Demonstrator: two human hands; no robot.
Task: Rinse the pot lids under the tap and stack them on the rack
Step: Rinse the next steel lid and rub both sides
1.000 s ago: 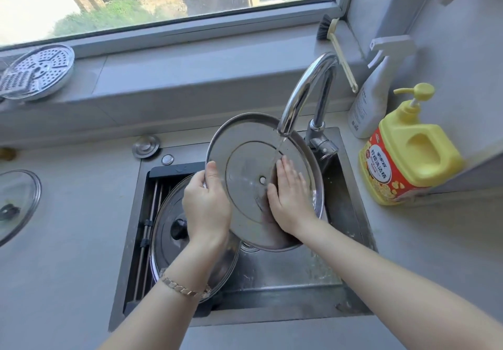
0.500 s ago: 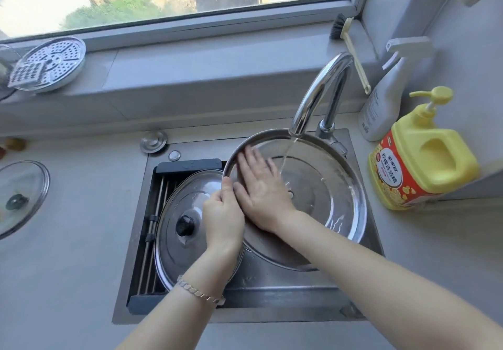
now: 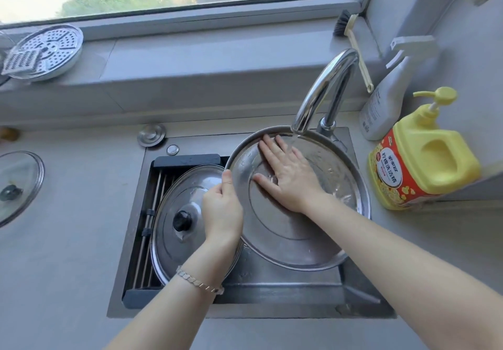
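Note:
A large steel pot lid (image 3: pixel 294 238) lies underside up over the sink, under the running tap (image 3: pixel 324 91). My left hand (image 3: pixel 221 211) grips its left rim. My right hand (image 3: pixel 285 175) lies flat with fingers spread on the lid's wet inner face, water falling just beside the fingertips. A second steel lid with a black knob (image 3: pixel 177 213) rests on the roll-up rack (image 3: pixel 152 224) across the left of the sink, partly covered by my left wrist. A glass lid (image 3: pixel 19 183) lies on the counter at far left.
A yellow dish soap pump bottle (image 3: pixel 424 156) and a white spray bottle (image 3: pixel 386 99) stand right of the sink. A brush (image 3: pixel 351 42) leans on the windowsill. A perforated steamer plate (image 3: pixel 46 50) sits on the sill at left. A sink plug (image 3: pixel 151 134) lies behind the sink.
The lid was tipped from nearly upright to lying flatter under the tap. My right hand slid across its inner face toward the far rim; my left hand kept its hold on the rim.

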